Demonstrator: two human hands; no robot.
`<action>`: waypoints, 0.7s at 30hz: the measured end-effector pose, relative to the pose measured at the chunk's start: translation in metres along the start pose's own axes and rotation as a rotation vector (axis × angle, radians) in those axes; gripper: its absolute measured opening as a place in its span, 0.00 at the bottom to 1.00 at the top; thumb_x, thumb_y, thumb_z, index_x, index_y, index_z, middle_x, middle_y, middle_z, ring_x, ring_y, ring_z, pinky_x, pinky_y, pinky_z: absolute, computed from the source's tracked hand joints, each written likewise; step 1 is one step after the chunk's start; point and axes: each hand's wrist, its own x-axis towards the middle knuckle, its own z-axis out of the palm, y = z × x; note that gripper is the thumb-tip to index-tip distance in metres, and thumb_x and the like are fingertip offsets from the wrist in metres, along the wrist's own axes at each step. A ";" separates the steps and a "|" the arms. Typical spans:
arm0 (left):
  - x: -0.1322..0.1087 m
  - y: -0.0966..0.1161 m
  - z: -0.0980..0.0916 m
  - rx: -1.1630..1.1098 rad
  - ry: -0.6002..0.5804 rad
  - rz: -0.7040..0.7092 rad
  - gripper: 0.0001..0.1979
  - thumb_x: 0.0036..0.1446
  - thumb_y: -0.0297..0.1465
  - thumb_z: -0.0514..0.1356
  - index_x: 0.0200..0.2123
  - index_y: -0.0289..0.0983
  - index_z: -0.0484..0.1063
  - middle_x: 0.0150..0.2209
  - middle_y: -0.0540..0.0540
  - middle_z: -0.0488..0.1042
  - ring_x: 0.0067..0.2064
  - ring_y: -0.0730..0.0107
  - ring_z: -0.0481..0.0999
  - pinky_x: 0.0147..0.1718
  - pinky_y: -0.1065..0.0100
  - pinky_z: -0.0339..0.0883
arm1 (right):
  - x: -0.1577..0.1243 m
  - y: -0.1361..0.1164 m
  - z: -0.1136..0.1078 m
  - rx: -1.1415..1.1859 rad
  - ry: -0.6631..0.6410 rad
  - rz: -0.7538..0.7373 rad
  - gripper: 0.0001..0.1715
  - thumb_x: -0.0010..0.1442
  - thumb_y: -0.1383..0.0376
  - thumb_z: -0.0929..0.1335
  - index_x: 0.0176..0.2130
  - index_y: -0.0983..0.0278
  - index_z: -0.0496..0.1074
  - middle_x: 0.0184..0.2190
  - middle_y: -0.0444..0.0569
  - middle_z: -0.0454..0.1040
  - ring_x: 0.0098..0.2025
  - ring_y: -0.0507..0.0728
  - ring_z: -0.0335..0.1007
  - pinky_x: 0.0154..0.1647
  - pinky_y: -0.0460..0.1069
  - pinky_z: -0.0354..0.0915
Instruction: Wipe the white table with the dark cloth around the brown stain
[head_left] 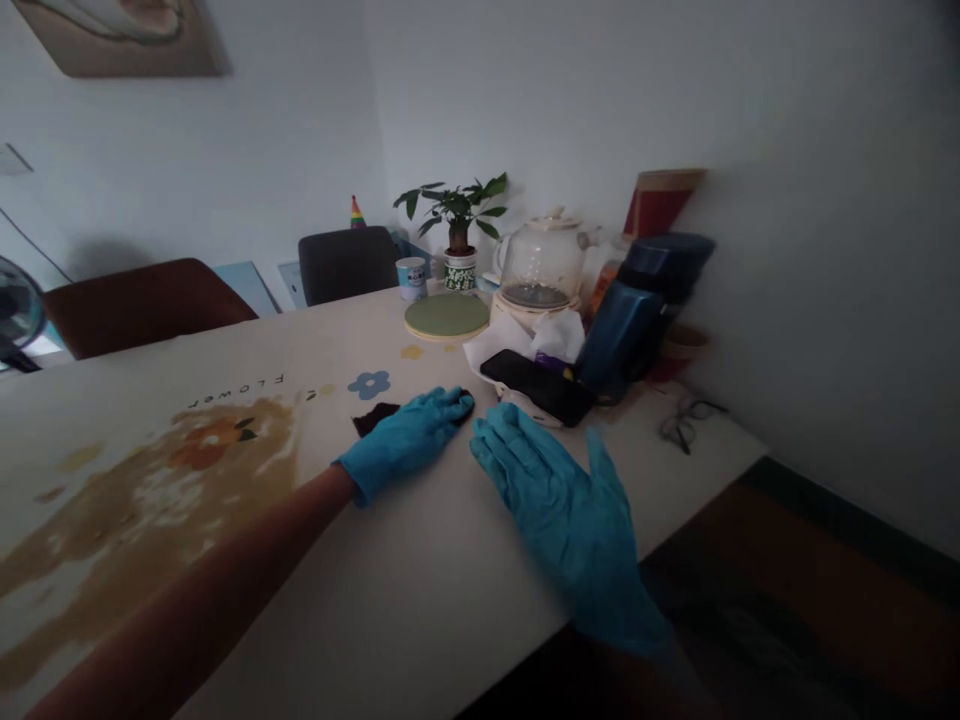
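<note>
Both my hands wear blue gloves. My left hand (pixel 409 438) lies flat on a small dark cloth (pixel 373 415) on the pale table (pixel 420 580), its fingertips covering most of it. My right hand (pixel 559 505) is spread flat on the table just to the right, fingers apart, holding nothing. A large brown spill (pixel 142 490) stains the table to the left of my left arm, over a printed flower. A black phone (pixel 540 385) rests on a white tissue box just beyond my right hand.
At the back right stand a glass kettle (pixel 541 265), a potted plant (pixel 457 225), a cup (pixel 411 278), a round green mat (pixel 446 315) and dark blue containers (pixel 637 310). Glasses (pixel 686 420) lie near the table's right edge. Two chairs (pixel 150 300) stand behind.
</note>
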 end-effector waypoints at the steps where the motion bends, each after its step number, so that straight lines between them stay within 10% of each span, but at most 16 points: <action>1: -0.014 0.010 0.004 -0.009 -0.021 0.038 0.32 0.92 0.34 0.55 0.90 0.43 0.76 0.93 0.42 0.65 0.95 0.48 0.64 0.97 0.45 0.54 | 0.000 -0.003 0.000 0.025 0.002 0.004 0.47 0.87 0.25 0.66 0.70 0.53 0.93 0.82 0.57 0.84 0.90 0.73 0.75 0.96 0.75 0.65; 11: -0.124 0.087 0.015 0.064 -0.155 0.203 0.32 0.94 0.38 0.55 0.92 0.49 0.72 0.93 0.41 0.67 0.94 0.39 0.68 0.95 0.32 0.62 | -0.013 -0.037 -0.007 0.159 0.024 0.052 0.46 0.88 0.32 0.64 0.79 0.56 0.87 0.85 0.55 0.81 0.97 0.68 0.62 0.99 0.70 0.57; 21: -0.173 0.126 0.042 0.236 -0.042 0.232 0.37 0.90 0.27 0.57 0.94 0.51 0.68 0.93 0.40 0.65 0.92 0.37 0.70 0.89 0.37 0.74 | -0.021 -0.035 0.008 0.061 -0.045 -0.028 0.43 0.87 0.31 0.62 0.69 0.54 0.90 0.84 0.54 0.82 0.97 0.67 0.62 1.01 0.71 0.53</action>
